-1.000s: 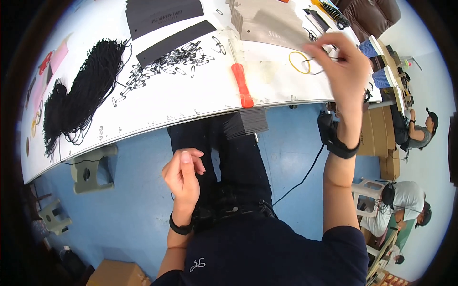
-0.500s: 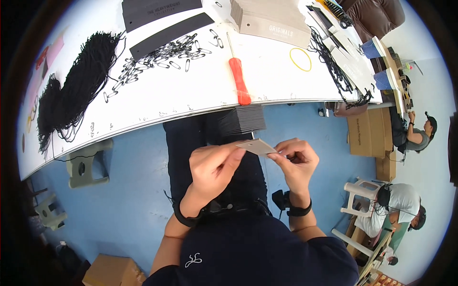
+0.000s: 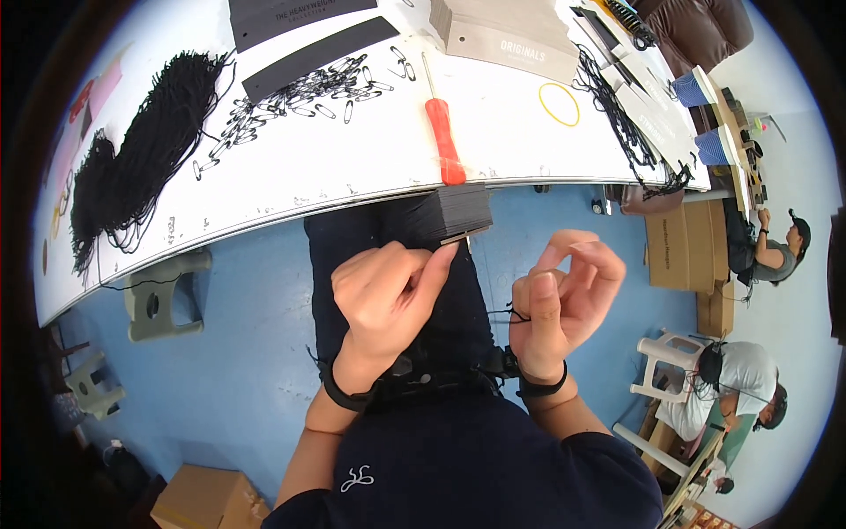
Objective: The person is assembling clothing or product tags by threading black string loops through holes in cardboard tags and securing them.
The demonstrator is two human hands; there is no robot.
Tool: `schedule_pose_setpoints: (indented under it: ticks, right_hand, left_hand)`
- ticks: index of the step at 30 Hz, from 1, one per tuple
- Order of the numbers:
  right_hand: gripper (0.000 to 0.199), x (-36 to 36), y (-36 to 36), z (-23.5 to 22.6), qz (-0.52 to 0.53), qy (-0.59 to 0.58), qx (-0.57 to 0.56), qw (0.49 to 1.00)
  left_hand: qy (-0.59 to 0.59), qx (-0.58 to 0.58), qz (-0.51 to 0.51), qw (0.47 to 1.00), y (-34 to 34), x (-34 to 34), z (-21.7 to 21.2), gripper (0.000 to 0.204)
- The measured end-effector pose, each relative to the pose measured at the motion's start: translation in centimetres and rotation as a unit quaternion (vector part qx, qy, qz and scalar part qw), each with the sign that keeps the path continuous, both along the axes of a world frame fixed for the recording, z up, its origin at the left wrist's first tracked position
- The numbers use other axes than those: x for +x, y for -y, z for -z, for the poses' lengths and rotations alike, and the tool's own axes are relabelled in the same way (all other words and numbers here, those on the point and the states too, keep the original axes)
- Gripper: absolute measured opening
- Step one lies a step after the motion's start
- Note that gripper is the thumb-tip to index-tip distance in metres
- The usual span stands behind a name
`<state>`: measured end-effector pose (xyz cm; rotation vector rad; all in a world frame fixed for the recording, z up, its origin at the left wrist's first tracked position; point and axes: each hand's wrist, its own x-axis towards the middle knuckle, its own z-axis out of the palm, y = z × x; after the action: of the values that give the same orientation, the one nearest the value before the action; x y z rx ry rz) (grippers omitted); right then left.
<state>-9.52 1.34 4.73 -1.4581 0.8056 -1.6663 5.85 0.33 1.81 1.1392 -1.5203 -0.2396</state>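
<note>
My left hand [image 3: 383, 291] is closed, thumb against bent fingers, at the near end of a stack of black cards [image 3: 448, 213]. A thin beige card [image 3: 456, 238] shows almost edge-on at its thumb tip. To the right, apart from it, my right hand [image 3: 568, 295] is turned palm up with fingers curled and the thumb raised. A short black cord [image 3: 506, 312] sticks out from its left side, apparently held in the curled fingers. The card stack sits over my lap by the table edge, below a red-handled screwdriver [image 3: 445, 145].
On the white table [image 3: 291, 163] lie black safety pins [image 3: 300, 93], a bundle of black cords [image 3: 145, 150], black cards [image 3: 322, 57], a beige card stack [image 3: 507, 40], a yellow rubber band [image 3: 559, 105] and loose cords [image 3: 621, 123]. A stool [image 3: 167, 300] stands at left. People sit at the right.
My right hand has let go of the beige card, moved right and turned palm up. The card in my left hand has moved up toward the black stack and tilted edge-on.
</note>
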Motion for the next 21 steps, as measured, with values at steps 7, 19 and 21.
schedule_pose_setpoints:
  ticks: [7, 19, 21]
  right_hand:
    - [0.032, 2.2, 1.7, -1.4, 0.039, -0.021, -0.024, 0.999]
    - [0.01, -2.3, 0.8, 1.2, -0.013, -0.075, 0.105, 0.992]
    - [0.01, -2.8, 0.6, 1.7, -0.034, -0.093, 0.112, 0.989]
  left_hand:
    - [-0.151, 0.136, 0.326, 0.923, -0.9, -0.2, -1.0, 0.018]
    - [-0.081, -0.002, 0.119, 0.99, 0.4, 0.9, -2.5, 0.012]
    - [-0.047, -0.011, 0.088, 0.995, 0.4, 0.9, -2.7, 0.014]
